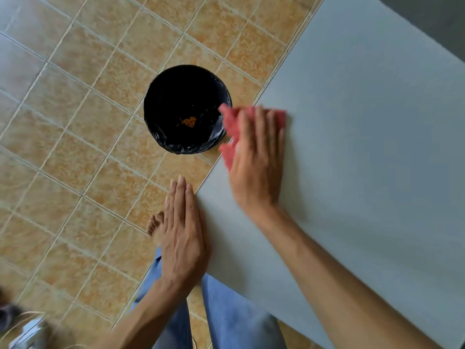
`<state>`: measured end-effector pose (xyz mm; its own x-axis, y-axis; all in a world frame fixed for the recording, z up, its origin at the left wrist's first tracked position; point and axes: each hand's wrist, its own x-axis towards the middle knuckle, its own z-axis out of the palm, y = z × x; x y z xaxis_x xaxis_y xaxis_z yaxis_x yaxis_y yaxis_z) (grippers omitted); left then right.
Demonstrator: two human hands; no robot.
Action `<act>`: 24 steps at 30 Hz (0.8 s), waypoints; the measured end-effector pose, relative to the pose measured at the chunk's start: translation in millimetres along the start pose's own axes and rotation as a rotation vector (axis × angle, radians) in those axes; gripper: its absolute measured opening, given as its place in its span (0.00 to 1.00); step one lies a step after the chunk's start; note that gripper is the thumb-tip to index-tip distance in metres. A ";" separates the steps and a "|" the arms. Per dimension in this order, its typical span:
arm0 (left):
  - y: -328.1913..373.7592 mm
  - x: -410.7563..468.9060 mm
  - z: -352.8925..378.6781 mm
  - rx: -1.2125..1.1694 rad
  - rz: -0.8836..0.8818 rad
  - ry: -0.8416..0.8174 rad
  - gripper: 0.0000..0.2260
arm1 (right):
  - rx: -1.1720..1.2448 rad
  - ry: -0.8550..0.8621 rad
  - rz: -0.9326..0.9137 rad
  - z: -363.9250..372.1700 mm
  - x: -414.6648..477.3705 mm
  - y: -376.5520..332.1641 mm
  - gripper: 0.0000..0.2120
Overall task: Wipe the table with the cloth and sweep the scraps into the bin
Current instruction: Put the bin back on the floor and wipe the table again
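My right hand [255, 159] lies flat, fingers spread, pressing the red cloth [232, 127] against the grey table [364, 159] at its edge, the cloth's corners overhanging toward the bin [187, 109], which stands on the tiled floor [75, 122] at about nine o'clock from the cloth, just beside the table edge. My left hand [182, 230] is released, fingers straight and together, holding nothing, set along the table edge at about seven o'clock from the right. Orange scraps [188, 121] lie at the bottom of the black-lined bin; my blue jeans [226, 313] and a bare foot [154, 224] show below.
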<state>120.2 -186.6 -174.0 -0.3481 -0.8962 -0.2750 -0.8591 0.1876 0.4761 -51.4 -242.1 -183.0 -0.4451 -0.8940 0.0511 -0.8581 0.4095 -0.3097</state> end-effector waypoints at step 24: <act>27.1 8.5 6.7 -0.133 0.292 0.099 0.30 | 0.009 -0.168 -0.326 -33.2 -80.6 47.2 0.25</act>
<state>91.4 -186.4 -169.0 -0.5287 -0.8482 -0.0317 -0.6696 0.3938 0.6297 -64.5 -144.7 -170.3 -0.0996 -0.9950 -0.0079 -0.9453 0.0971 -0.3113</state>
